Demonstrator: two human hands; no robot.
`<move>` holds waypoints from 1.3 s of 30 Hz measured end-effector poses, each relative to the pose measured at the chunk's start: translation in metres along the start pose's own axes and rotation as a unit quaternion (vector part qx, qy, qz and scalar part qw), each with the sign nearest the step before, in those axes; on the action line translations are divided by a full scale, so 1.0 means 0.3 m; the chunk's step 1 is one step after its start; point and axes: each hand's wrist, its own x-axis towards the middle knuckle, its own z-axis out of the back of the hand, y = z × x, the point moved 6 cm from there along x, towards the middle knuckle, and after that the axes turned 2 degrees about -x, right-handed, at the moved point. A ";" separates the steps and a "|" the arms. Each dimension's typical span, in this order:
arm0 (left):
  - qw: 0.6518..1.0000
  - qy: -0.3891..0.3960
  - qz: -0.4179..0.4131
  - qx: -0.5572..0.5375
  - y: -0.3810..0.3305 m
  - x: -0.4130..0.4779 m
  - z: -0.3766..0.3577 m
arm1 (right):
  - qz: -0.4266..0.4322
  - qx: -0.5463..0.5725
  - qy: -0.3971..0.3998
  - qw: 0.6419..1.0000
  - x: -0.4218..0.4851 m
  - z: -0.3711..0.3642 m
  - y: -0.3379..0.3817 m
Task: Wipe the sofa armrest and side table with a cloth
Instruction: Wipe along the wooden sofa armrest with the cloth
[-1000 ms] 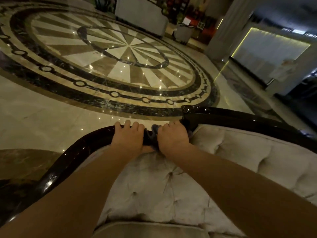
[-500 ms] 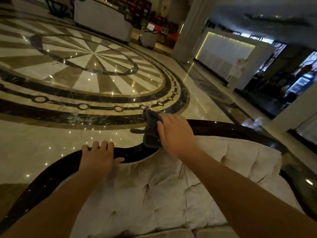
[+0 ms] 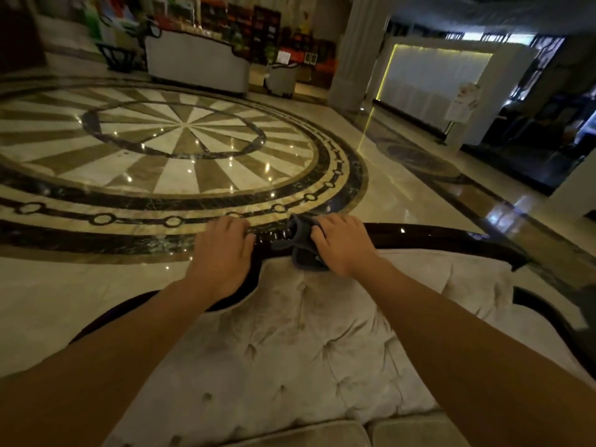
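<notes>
A dark glossy wooden rail point(image 3: 435, 235) runs along the top of the tufted beige sofa point(image 3: 306, 333). My right hand point(image 3: 345, 243) presses a dark grey cloth point(image 3: 301, 246) onto the rail near its middle, fingers curled over the cloth's far edge. My left hand point(image 3: 222, 253) lies on the rail just left of the cloth, fingers draped over the far side. Both forearms reach in from the bottom of the frame. No side table is in view.
Beyond the rail spreads a polished marble floor with a round starburst pattern point(image 3: 180, 137). Farther back stand a white sofa point(image 3: 196, 64), a small white chair point(image 3: 282, 79), a column point(image 3: 351, 53), a lit wall panel point(image 3: 432, 79) and a sign stand point(image 3: 461, 104).
My left hand has slid right along the rail, up beside the cloth. My right hand has brought the cloth down from its raised position flat onto the rail. The camera tilted up.
</notes>
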 end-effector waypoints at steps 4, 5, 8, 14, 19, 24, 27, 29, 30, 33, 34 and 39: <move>0.991 0.102 -0.024 0.083 -0.302 0.047 -0.127 | 0.001 -0.003 0.005 1.000 -0.036 0.012 -0.178; 0.989 0.113 -0.017 0.097 -0.366 0.065 -0.165 | -0.003 0.009 -0.008 1.000 -0.050 0.021 -0.230; 0.986 0.112 -0.003 0.127 -0.513 0.116 -0.256 | -0.004 0.020 -0.032 0.999 -0.096 0.027 -0.377; 0.979 0.127 0.023 0.161 -0.822 0.205 -0.493 | -0.004 0.007 -0.037 0.999 -0.178 -0.002 -0.803; 0.964 0.159 0.036 0.211 -1.042 0.241 -0.657 | -0.004 0.002 -0.082 0.997 -0.222 -0.036 -1.008; 0.949 0.191 0.030 0.249 -1.086 0.273 -0.683 | -0.035 0.007 -0.132 0.991 -0.274 -0.028 -1.149; 0.947 0.191 -0.027 0.257 -1.113 0.278 -0.713 | -0.048 0.007 -0.134 0.990 -0.278 -0.054 -1.238; 0.950 0.179 -0.054 0.250 -1.159 0.290 -0.752 | -0.075 0.050 -0.122 0.988 -0.272 -0.076 -1.310; 0.950 0.178 -0.058 0.250 -1.183 0.295 -0.770 | -0.095 0.077 -0.103 0.987 -0.270 -0.092 -1.346; 0.948 0.181 -0.054 0.254 -1.247 0.311 -0.830 | -0.138 0.117 -0.072 0.981 -0.285 -0.139 -1.460; 0.948 0.178 -0.056 0.258 -1.274 0.321 -0.854 | -0.148 0.120 -0.072 0.979 -0.289 -0.151 -1.506; 0.938 0.170 -0.078 0.290 -1.363 0.342 -0.960 | -0.152 0.171 -0.091 0.969 -0.341 -0.192 -1.640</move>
